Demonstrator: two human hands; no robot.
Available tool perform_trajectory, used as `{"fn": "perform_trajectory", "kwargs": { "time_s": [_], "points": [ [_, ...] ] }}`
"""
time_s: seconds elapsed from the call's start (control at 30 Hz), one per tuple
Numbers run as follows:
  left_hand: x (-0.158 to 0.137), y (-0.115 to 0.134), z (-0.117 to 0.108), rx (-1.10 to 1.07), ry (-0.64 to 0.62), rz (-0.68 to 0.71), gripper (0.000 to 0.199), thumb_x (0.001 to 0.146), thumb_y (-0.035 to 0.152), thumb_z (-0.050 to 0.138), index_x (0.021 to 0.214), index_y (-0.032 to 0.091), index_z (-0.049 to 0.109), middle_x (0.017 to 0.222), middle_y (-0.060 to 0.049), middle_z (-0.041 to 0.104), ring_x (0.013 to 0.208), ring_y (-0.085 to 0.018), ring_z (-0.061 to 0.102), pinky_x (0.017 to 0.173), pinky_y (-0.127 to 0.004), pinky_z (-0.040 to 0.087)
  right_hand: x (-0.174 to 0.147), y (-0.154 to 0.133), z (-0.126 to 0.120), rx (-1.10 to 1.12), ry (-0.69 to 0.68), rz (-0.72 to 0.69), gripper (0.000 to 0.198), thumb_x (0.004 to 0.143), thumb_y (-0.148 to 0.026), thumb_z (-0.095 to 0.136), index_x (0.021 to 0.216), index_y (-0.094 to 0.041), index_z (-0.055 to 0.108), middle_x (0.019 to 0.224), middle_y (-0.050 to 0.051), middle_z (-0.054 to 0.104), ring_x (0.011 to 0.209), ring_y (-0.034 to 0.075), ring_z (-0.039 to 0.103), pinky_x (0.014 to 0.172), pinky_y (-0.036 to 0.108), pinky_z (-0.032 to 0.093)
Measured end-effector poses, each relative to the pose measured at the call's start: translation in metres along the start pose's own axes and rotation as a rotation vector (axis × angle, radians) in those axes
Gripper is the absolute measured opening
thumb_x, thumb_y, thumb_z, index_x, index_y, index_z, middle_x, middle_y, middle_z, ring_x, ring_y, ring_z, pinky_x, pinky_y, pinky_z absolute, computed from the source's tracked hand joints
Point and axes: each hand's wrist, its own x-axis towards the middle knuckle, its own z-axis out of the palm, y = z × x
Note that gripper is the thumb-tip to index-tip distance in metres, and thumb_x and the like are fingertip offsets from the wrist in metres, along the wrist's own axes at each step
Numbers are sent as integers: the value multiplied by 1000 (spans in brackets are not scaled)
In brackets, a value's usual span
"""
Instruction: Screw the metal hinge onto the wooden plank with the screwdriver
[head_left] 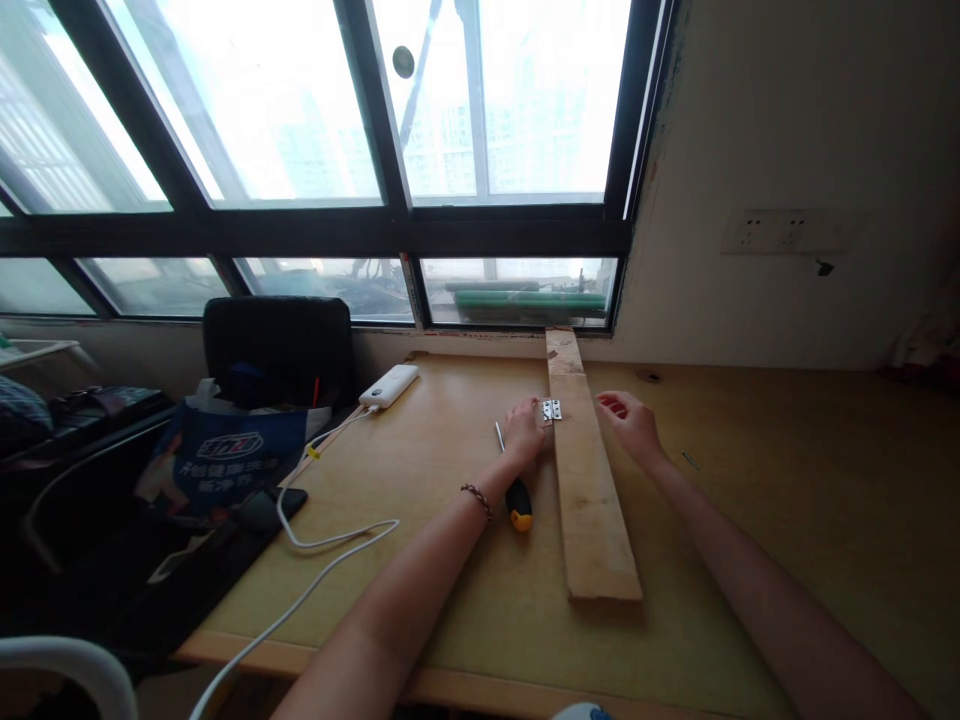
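Observation:
A long wooden board (pixel 592 500) lies on the table, running from the window wall towards me. On its left edge sits a small silver hinge (pixel 552 410) with screw holes. My left hand (pixel 523 430) is closed at the hinge, its fingertips on the left leaf, which sticks out past the board. Under my left forearm and hand lies a screwdriver (pixel 519 505) with a black and yellow handle. My right hand (pixel 631 422) hovers just right of the board, fingers curled together; whatever they may hold is too small to make out.
A small screw or nail (pixel 690 460) lies on the table (pixel 750 560) to the right. A white power bank (pixel 388 386) with a white cable (pixel 322 580) rests at the left edge. Beyond that are a black chair (pixel 277 350) and a blue bag (pixel 225 455).

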Motion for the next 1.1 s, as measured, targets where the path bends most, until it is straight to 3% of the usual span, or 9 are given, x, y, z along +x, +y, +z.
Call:
{"fn": "perform_trajectory", "kwargs": {
  "time_s": [0.1,0.2,0.33,0.5,0.63,0.77,0.9,1.0,1.1],
  "points": [
    [1,0,0,-3,-6,-7,51,64,5,48,114,17,49,115,-6,56,106,-20,50,93,-30,37,-8,38,-50,-443,-56,60,18,71,-24,57,86,-16,64,88,11,64,78,21,59,70,31,44],
    [1,0,1,-6,-10,-7,49,65,5,47,113,17,50,115,-7,56,105,-19,51,93,-30,36,-17,76,-86,-762,-187,316,23,60,-29,69,77,-13,65,81,15,64,79,27,60,66,34,43],
    [1,-1,0,-11,-8,24,48,65,4,46,111,16,51,114,-8,56,105,-19,50,94,-30,35,-24,104,-96,-677,-353,488,13,58,-27,69,65,-16,66,68,9,65,69,22,61,57,27,41],
    [1,-1,0,-5,-10,9,48,65,5,46,111,18,51,114,-7,56,104,-19,50,93,-30,36,-22,100,-89,-549,-294,507,4,60,-17,63,61,-15,66,65,9,66,66,20,61,55,26,39],
    [1,0,-1,1,-19,-21,49,64,4,46,110,19,51,113,-5,56,104,-19,50,91,-30,37,-14,62,-70,-60,-261,458,15,64,-25,60,72,-14,67,76,9,68,67,17,60,55,25,42],
    [1,1,-1,-3,-15,-3,49,63,4,47,109,18,52,113,-6,56,102,-19,51,92,-30,36,4,6,-25,349,-223,278,31,61,-40,65,79,-15,66,82,8,69,69,16,60,56,25,43],
    [0,1,-2,-4,-11,-4,49,62,3,47,109,18,51,113,-6,56,103,-19,50,93,-30,35,26,-19,28,445,-213,192,29,58,-38,69,74,-14,66,76,7,69,68,17,61,61,27,46],
    [0,1,-3,-7,-16,-15,48,64,4,47,110,18,51,112,-6,56,104,-19,50,92,-30,36,34,-11,53,398,-218,156,23,58,-34,68,72,-15,67,73,5,69,69,18,62,65,29,48],
    [0,1,-3,1,-24,-7,47,65,4,47,109,19,51,112,-6,57,104,-19,51,93,-31,36,33,0,63,304,-223,111,16,62,-30,65,72,-17,68,72,3,69,69,18,63,65,30,49]
  ]
}}
